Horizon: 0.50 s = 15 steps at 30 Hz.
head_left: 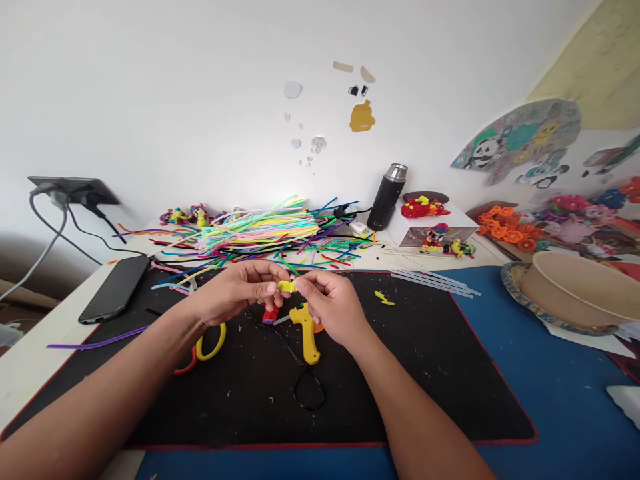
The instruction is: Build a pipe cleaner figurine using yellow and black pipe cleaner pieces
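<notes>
The person's left hand (245, 288) and right hand (334, 303) meet above the middle of a black mat (440, 387), both closed to a narrow pinch on a small yellow fuzzy piece (287, 286). Any marking on the black bottle (387, 200) by the wall is too small to read, and the wall stickers show pictures, among them a panda (486, 153). The yellow fuzzy piece lies with its long axis roughly sideways, one end toward the left hand's fingertips and the other at the right thumb. Below the hands lies a yellow glue gun (309, 337), its handle toward the person, with a red fuzzy piece (270, 315) beside it. Scissors (223, 337) show partly past the left forearm, their handles toward the person. The mat ends in a thin red edge; its broadest visible stretch runs from the right forearm to that edge, with short yellow pieces (384, 298) near its far part and clear sticks (435, 283) across the far border. Fuzzy stems (260, 230) crowd the back of the table, a phone (115, 290) overlaps the mat's left edge, and a bowl (583, 283) stands well apart at the right.
</notes>
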Motion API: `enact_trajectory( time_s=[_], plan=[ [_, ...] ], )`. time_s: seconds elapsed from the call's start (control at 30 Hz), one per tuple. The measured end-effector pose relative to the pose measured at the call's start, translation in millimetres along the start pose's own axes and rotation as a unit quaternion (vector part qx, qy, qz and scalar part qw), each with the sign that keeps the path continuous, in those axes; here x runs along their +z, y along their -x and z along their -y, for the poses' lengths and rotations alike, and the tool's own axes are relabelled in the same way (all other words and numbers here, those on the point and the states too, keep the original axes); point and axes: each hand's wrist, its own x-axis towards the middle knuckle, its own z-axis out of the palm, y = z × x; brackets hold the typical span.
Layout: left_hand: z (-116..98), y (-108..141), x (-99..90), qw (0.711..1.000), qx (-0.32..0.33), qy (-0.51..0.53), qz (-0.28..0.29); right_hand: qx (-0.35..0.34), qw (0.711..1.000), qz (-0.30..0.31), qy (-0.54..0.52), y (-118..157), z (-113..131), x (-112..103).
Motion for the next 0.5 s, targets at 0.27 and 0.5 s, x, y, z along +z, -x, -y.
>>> enact_trajectory(
  time_s=[0.27,0.5],
  plan=[
    [-2.3,-0.7,12.8,0.997,-0.009,-0.044,-0.056,-0.005,1.000,-0.019,0.018,-0.5,-3.3,0.8],
    [-0.9,-2.3,14.0,0.994,-0.043,-0.044,-0.096,-0.066,0.987,-0.050,0.140,1.2,-5.0,-0.2]
  ],
)
